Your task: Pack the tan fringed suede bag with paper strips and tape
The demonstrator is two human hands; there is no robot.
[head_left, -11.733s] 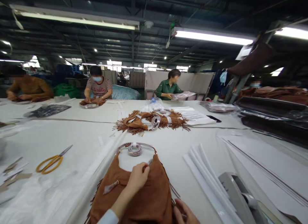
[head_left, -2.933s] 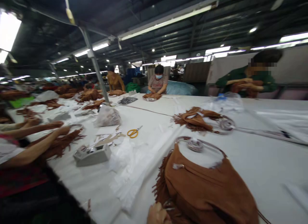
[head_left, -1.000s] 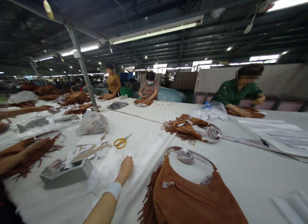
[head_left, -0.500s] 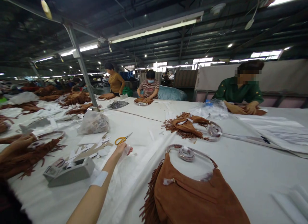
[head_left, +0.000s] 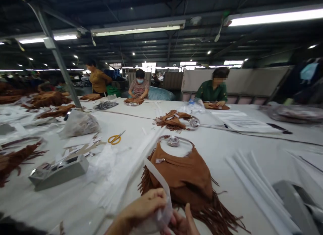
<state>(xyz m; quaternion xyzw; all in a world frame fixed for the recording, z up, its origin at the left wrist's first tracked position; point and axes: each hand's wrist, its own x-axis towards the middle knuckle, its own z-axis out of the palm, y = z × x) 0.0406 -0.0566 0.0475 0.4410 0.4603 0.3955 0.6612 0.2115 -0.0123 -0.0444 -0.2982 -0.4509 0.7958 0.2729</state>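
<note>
Back from beside the yellow-handled scissors (head_left: 119,135), our left hand (head_left: 148,204) has come to the near side of the brown bag (head_left: 181,167), pinching a thin translucent band (head_left: 156,173) that curls up over the bag's left edge. Our right hand (head_left: 183,223) is half open, thumb raised, fingertips at the band; we cannot tell whether it grips. Suede-like and fringed, the bag lies just beyond our hands; bare bench (head_left: 220,150) separates it from long, smooth white strips (head_left: 262,188) at right.

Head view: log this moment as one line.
left hand: pinching white strip; right hand: at strip's lower part; brown fringed bag: on table, beyond hands
</note>
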